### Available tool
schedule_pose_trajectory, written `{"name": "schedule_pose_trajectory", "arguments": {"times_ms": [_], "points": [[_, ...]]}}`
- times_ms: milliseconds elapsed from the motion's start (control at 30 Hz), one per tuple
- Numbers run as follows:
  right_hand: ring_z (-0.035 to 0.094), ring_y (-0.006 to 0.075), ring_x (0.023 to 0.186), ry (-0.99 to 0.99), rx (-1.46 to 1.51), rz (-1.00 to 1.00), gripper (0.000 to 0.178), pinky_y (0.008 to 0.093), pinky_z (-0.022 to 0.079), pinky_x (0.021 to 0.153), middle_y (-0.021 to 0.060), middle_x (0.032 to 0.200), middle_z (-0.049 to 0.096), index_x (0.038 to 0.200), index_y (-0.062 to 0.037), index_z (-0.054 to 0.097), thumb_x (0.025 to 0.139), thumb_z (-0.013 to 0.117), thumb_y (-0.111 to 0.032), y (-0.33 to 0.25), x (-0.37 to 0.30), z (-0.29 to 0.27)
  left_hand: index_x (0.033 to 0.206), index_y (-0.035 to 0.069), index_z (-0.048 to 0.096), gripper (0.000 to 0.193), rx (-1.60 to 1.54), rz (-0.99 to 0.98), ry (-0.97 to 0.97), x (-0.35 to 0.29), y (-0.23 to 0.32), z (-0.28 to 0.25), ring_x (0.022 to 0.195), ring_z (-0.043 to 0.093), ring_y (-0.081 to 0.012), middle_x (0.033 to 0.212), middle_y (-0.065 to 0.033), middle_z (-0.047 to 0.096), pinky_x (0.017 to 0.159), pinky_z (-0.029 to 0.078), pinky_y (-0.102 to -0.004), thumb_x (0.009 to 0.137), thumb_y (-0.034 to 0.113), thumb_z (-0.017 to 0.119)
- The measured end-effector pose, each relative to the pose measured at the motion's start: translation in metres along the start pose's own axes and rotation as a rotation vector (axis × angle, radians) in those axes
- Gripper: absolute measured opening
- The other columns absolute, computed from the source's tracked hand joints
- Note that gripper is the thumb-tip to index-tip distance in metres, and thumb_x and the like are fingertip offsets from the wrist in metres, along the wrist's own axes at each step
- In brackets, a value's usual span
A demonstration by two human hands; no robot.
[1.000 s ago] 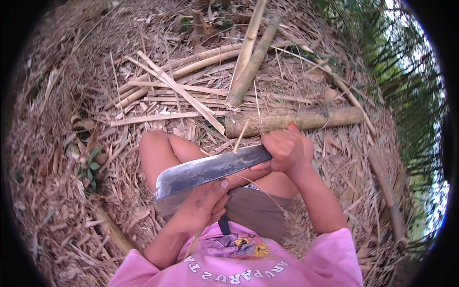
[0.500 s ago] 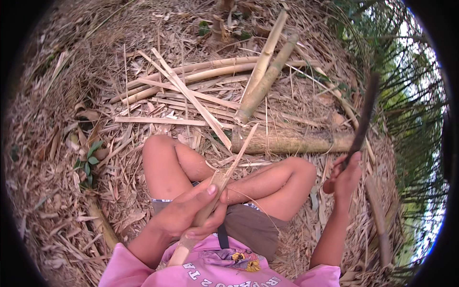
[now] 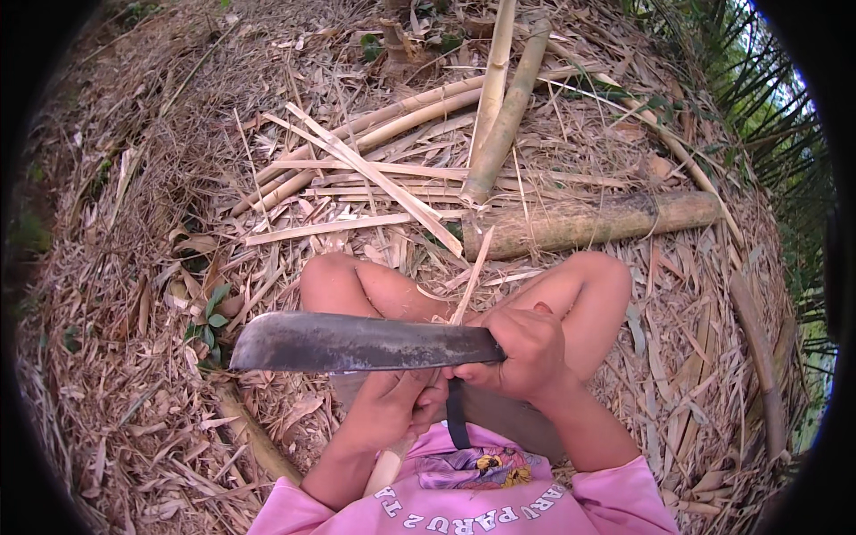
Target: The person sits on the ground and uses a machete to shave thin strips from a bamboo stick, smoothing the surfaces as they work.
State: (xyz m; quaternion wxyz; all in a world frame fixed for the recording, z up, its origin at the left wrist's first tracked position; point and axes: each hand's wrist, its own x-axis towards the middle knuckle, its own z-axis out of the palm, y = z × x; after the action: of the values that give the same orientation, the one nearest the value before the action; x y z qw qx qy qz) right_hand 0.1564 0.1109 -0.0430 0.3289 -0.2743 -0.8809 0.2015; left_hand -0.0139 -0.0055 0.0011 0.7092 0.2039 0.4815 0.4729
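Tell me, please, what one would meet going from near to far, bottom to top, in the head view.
The left hand → the machete blade → the thick bamboo log lying on the ground → the short stump near the top edge.

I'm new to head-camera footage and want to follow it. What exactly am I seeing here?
There is no machine: a person is working bare-handed. The view comes from a fisheye camera on their head, looking down, so straight edges bend near the rim. The right hand grips a broad knife. The left hand holds a pale strip, partly hidden by that knife. Beyond the folded legs, split strips and a thick pole lie on ground covered in dry litter.
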Motion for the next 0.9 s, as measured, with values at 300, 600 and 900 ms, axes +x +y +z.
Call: {"name": "schedule_pose_trajectory", "arguments": {"times_ms": [300,600,900], "points": [[0.058,0.0234,0.050,0.028,-0.160,-0.087,0.067,0.0355,0.041,0.050,0.0047,0.055,0.051,0.067,-0.0079,0.058,0.076,0.062,-0.074,0.002,-0.003,-0.009,0.088,0.004,0.053,0.029,0.278,-0.013,0.150,-0.004,-0.007,0.016,0.046,0.039,-0.0073,0.058,0.0003,0.045,0.042,0.032,-0.0249,0.108,0.019,0.038],[0.053,0.0202,0.047,0.072,-0.446,-0.230,0.065,0.0356,0.038,0.065,0.0025,0.052,0.045,0.058,-0.0130,0.047,0.075,0.060,-0.074,0.040,0.007,-0.020,0.093,0.005,0.056,0.030,0.217,-0.064,0.187,-0.010,-0.002,0.009,0.044,0.037,-0.0071,0.057,0.0008,0.045,0.041,0.029,-0.0247,0.108,0.026,0.040],[0.047,0.0127,0.040,0.600,-0.030,0.940,0.066,0.0326,0.038,0.040,0.0051,0.048,0.044,0.061,-0.0042,0.049,0.099,0.046,-0.058,0.180,-0.015,-0.142,0.095,0.005,0.049,0.028,0.084,-0.006,0.089,-0.019,0.024,0.004,0.040,0.031,-0.0061,0.061,0.0023,0.036,0.035,0.026,-0.0236,0.108,0.027,0.039]]}}
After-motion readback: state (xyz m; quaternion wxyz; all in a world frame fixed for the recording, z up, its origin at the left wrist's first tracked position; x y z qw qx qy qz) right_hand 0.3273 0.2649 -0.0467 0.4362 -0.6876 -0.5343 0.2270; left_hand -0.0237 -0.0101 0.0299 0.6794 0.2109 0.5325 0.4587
